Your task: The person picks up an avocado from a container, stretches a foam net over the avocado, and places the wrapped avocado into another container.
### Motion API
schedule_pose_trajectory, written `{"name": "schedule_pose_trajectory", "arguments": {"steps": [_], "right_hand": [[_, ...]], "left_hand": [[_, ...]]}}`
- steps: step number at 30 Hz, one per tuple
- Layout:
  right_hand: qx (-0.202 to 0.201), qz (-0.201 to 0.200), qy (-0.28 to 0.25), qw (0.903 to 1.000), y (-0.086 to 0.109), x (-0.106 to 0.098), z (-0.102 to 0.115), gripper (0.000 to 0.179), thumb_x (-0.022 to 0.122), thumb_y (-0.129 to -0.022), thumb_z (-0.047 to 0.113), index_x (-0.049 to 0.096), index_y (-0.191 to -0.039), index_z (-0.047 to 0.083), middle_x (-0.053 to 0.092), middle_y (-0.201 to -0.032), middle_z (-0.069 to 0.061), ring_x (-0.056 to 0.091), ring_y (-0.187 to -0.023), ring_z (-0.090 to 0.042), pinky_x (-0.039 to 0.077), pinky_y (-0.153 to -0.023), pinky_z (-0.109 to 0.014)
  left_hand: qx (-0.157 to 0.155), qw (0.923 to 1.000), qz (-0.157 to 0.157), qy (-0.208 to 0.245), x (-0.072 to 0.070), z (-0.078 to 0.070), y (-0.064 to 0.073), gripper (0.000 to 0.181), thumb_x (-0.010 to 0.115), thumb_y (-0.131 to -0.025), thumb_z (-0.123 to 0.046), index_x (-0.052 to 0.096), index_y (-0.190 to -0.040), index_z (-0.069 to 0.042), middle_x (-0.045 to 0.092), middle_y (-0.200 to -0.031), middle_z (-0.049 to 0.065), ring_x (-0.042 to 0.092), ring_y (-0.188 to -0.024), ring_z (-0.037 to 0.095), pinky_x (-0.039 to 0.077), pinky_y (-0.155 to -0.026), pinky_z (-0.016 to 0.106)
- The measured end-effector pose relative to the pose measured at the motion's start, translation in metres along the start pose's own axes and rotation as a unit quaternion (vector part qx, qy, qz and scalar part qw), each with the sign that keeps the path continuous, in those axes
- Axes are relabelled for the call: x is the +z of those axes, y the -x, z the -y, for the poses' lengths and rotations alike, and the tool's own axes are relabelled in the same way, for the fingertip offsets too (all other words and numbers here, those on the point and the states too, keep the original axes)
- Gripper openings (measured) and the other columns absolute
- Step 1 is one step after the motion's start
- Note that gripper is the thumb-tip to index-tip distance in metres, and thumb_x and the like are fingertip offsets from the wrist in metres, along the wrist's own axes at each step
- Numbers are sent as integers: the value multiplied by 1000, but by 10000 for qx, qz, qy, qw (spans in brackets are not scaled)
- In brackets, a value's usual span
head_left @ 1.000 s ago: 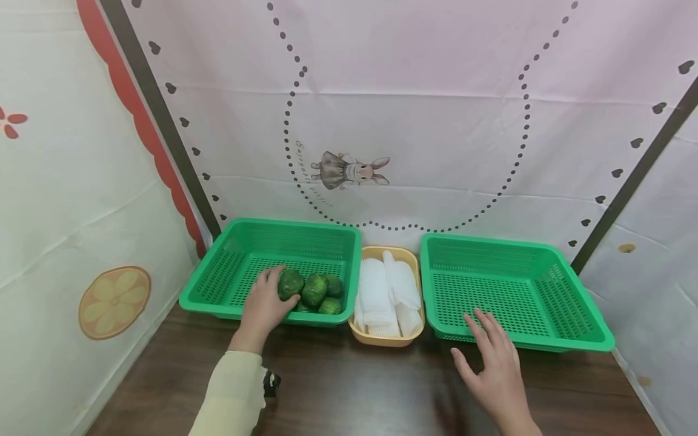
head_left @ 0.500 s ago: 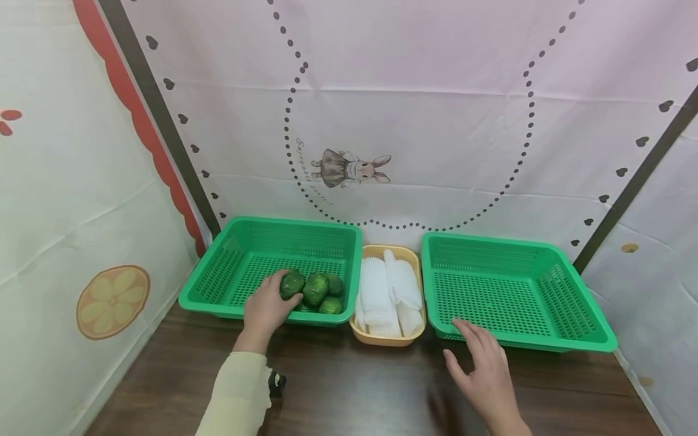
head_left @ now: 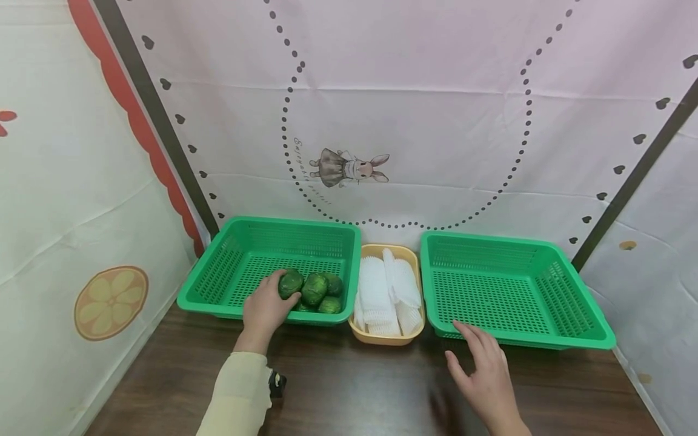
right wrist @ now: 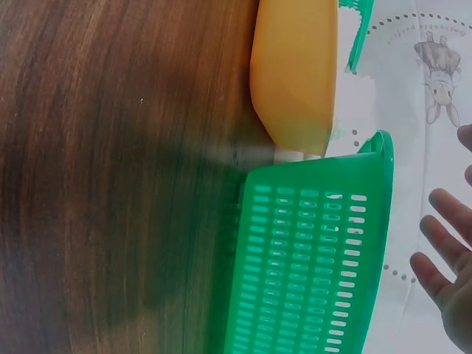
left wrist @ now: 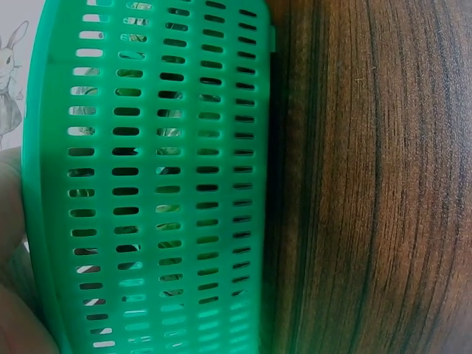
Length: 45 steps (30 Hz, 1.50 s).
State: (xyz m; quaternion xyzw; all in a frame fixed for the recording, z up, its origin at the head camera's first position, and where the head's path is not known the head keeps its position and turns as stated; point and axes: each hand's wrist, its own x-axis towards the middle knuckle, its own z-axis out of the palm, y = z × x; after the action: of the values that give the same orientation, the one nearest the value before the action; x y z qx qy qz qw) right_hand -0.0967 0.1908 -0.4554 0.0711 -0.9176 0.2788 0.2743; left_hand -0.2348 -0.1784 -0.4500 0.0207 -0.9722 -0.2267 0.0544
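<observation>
My left hand [head_left: 264, 310] reaches over the front rim of the left green basket [head_left: 300, 227] and grips the leftmost of several dark green, round vegetables [head_left: 291, 283], which look like small cabbages. The others [head_left: 314, 290] are bunched to its right. In the left wrist view, part of this hand [left wrist: 13, 243] shows at the rim, while the slotted basket wall mostly hides the vegetables. My right hand [head_left: 485, 372] hovers at the front edge of the right green basket [head_left: 491, 243], fingers spread and holding nothing. The right wrist view shows its fingertips [right wrist: 436, 228] above the rim.
Between the green baskets stands a small yellow basket [head_left: 386, 341] with several white foam net sleeves [head_left: 376, 287]. All stand on a dark wooden table [head_left: 349, 393]. Behind them hangs a printed cloth [head_left: 436, 145], with more cloth [head_left: 49, 242] at both sides.
My right hand has drawn slightly left and back from over the right basket. My left hand stays at the same vegetable, its fingers a little closer around it.
</observation>
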Motion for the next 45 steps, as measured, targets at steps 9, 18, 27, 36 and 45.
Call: {"name": "schedule_pose_trajectory", "arguments": {"steps": [9, 18, 27, 36, 45], "right_hand": [[-40, -51, -50, 10000, 0, -3, 2, 52, 73, -76, 10, 56, -125, 13, 56, -115, -12, 48, -107, -31, 37, -77, -56], [-11, -56, -81, 10000, 1, -5, 2, 52, 73, -77, 10, 55, -126, 15, 56, -114, -12, 48, -107, -31, 37, -76, -55], [15, -36, -81, 10000, 0, -5, 1, 52, 73, -77, 10, 55, -126, 14, 57, -114, -13, 48, -107, -32, 37, -77, -55], [99, 72, -105, 9999, -3, -1, 1, 51, 73, -78, 11, 55, -126, 14, 56, -115, -13, 48, -108, -32, 38, -77, -55], [132, 171, -153, 9996, -10, 6, 0, 47, 72, -79, 12, 56, -124, 11, 55, -118, -15, 46, -109, -35, 34, -84, -58]], "left_hand": [[112, 9997, -235, 35, 1, 1, 1, 61, 65, -85, -38, 42, -135, -11, 48, -128, 20, 50, -110, 39, 38, -87, 58], [198, 9971, -656, 321, 0, 1, 5, 63, 66, -84, -38, 42, -136, -12, 46, -129, 19, 49, -110, 39, 42, -84, 56], [696, 9887, -1180, 609, -15, -15, 11, 63, 67, -84, -39, 44, -135, -12, 47, -131, 16, 49, -112, 35, 44, -84, 52], [1024, 9802, -1155, 1237, -21, -42, 29, 62, 68, -82, -42, 46, -133, -15, 47, -131, 12, 50, -114, 31, 45, -84, 52], [965, 9721, -780, 1989, -5, -51, 50, 61, 70, -80, -42, 48, -133, -19, 47, -133, 8, 48, -117, 28, 43, -90, 50]]}}
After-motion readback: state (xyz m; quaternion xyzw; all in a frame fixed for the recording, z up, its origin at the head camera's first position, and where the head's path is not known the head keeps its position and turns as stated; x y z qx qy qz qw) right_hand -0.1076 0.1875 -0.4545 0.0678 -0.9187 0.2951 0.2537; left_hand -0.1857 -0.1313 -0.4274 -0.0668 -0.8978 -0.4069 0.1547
